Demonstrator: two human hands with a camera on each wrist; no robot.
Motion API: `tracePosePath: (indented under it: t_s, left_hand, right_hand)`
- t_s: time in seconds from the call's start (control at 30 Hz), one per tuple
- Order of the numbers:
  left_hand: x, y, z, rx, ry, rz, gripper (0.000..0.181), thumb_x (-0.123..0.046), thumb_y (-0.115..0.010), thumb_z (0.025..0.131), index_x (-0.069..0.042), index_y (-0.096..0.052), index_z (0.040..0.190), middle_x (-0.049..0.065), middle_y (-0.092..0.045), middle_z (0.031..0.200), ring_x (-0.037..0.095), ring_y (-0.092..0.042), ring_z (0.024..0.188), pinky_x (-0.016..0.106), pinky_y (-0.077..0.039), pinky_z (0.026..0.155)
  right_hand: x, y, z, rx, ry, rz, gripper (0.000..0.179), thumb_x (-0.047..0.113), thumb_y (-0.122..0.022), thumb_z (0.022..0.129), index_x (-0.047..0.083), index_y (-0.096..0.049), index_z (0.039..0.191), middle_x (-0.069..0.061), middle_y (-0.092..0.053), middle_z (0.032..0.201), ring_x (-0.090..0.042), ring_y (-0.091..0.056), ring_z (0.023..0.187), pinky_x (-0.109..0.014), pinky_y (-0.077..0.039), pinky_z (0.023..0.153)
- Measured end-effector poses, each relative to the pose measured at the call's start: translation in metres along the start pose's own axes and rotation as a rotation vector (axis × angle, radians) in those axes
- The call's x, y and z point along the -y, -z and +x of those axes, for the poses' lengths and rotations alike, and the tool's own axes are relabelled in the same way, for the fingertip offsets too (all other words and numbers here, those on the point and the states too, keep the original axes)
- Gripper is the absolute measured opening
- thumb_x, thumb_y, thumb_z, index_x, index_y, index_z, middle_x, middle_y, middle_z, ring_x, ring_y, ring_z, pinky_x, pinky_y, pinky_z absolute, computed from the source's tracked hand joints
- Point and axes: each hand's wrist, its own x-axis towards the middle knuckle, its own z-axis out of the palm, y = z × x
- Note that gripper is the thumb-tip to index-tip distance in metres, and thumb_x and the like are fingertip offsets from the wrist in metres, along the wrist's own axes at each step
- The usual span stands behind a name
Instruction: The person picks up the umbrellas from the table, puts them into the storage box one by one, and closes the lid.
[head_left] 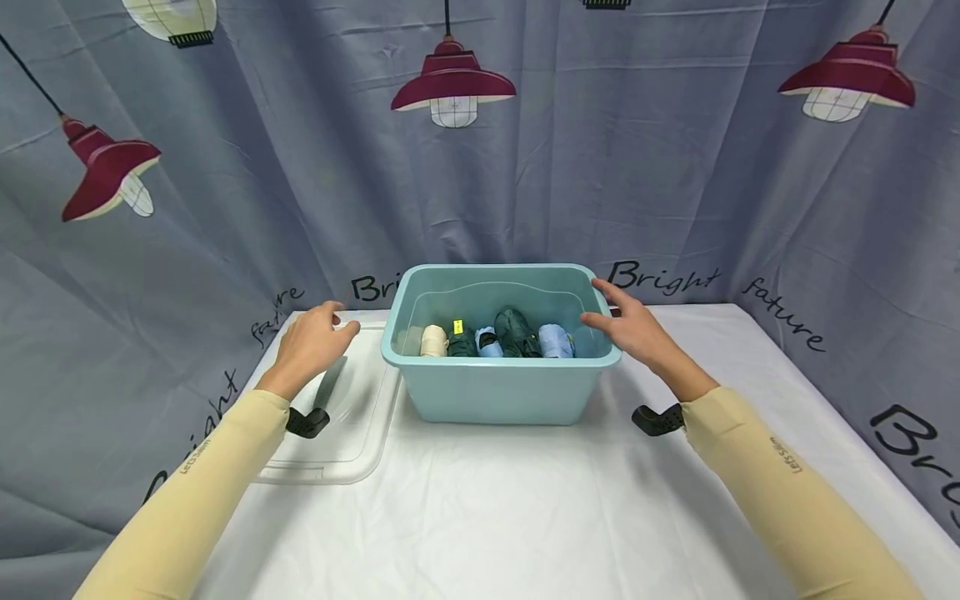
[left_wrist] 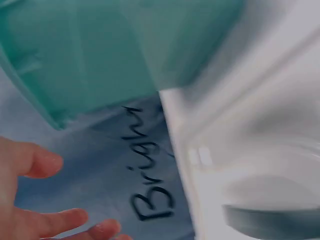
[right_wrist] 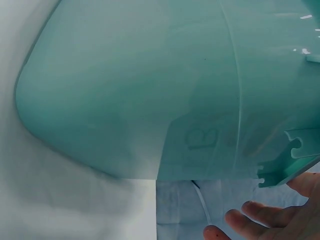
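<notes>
A light teal plastic storage bin (head_left: 498, 392) stands upright on the table, with several rolled fabric bundles in a row inside. Among them are a cream roll (head_left: 433, 342), a dark green roll (head_left: 516, 332) and a light blue roll (head_left: 556, 341). My right hand (head_left: 637, 325) is at the bin's right rim, thumb and fingers spread, fingertips right at the edge. To the left, my left hand (head_left: 311, 342) hovers over a white lid (head_left: 360, 454), apart from the bin, fingers loosely bent and holding nothing. In the left wrist view the bin's side (left_wrist: 100, 55) is blurred.
The white-covered table (head_left: 525, 508) runs up to a grey-blue curtain (head_left: 600, 183) printed with red lamps and lettering. A grey-green strip (head_left: 330, 382) shows on the lid beneath my left hand. Black wrist mounts (head_left: 658, 420) stick out from both sleeves.
</notes>
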Motion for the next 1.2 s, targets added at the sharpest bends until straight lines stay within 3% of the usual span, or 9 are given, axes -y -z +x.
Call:
tracePosePath:
  t_s: [0.23,0.37,0.5,0.6,0.83,1.2]
  left_hand:
    - [0.033,-0.012,-0.004,0.217,0.089,0.094,0.074,-0.046,-0.048,0.097,0.002,-0.036,0.152,0.028,-0.046,0.149,0.051,-0.049,0.129,0.064,-0.044,0.097]
    - [0.043,-0.017,-0.009,0.322,0.128,0.109,0.079,-0.046,-0.05,0.097,0.005,-0.031,0.154,0.033,-0.036,0.154,0.055,-0.041,0.135,0.067,-0.039,0.102]
    - [0.047,-0.023,-0.012,0.395,0.163,0.091,0.082,-0.043,-0.054,0.096,0.008,-0.027,0.154,0.035,-0.035,0.153,0.057,-0.039,0.135,0.067,-0.039,0.103]
    - [0.049,-0.027,-0.012,0.412,0.162,0.078,0.081,-0.038,-0.057,0.095,0.011,-0.027,0.153,0.037,-0.037,0.151,0.057,-0.041,0.134,0.066,-0.04,0.104]
    - [0.056,-0.036,-0.009,0.381,0.114,0.119,0.079,-0.024,-0.061,0.09,0.017,-0.029,0.148,0.042,-0.042,0.142,0.055,-0.049,0.126,0.061,-0.044,0.101]
    - [0.065,-0.043,0.0,0.445,0.133,0.112,0.065,-0.013,-0.063,0.09,0.019,-0.036,0.14,0.035,-0.056,0.12,0.035,-0.06,0.092,0.042,-0.051,0.077]
  right_hand:
    - [0.0,-0.001,-0.001,-0.012,0.0,0.025,0.084,0.044,-0.061,0.097,0.026,-0.014,0.164,-0.024,-0.023,0.164,-0.043,-0.036,0.144,-0.06,-0.044,0.105]
    - [0.0,-0.002,-0.001,-0.006,0.005,0.04,0.083,0.043,-0.062,0.097,0.026,-0.014,0.164,-0.022,-0.021,0.165,-0.043,-0.035,0.146,-0.06,-0.043,0.106]
    - [-0.002,-0.002,0.0,0.002,0.008,0.049,0.084,0.045,-0.062,0.097,0.028,-0.015,0.164,-0.02,-0.018,0.166,-0.042,-0.033,0.147,-0.06,-0.041,0.108]
    - [-0.002,-0.002,0.0,-0.001,0.008,0.05,0.084,0.046,-0.062,0.096,0.027,-0.015,0.164,-0.021,-0.018,0.166,-0.042,-0.033,0.147,-0.06,-0.041,0.108]
    - [-0.003,-0.002,-0.001,0.001,0.004,0.057,0.084,0.046,-0.063,0.096,0.028,-0.015,0.164,-0.022,-0.018,0.166,-0.042,-0.032,0.147,-0.06,-0.04,0.108]
    - [-0.003,-0.001,-0.003,0.004,0.002,0.06,0.085,0.045,-0.063,0.096,0.028,-0.015,0.164,-0.019,-0.019,0.166,-0.041,-0.03,0.148,-0.062,-0.037,0.11]
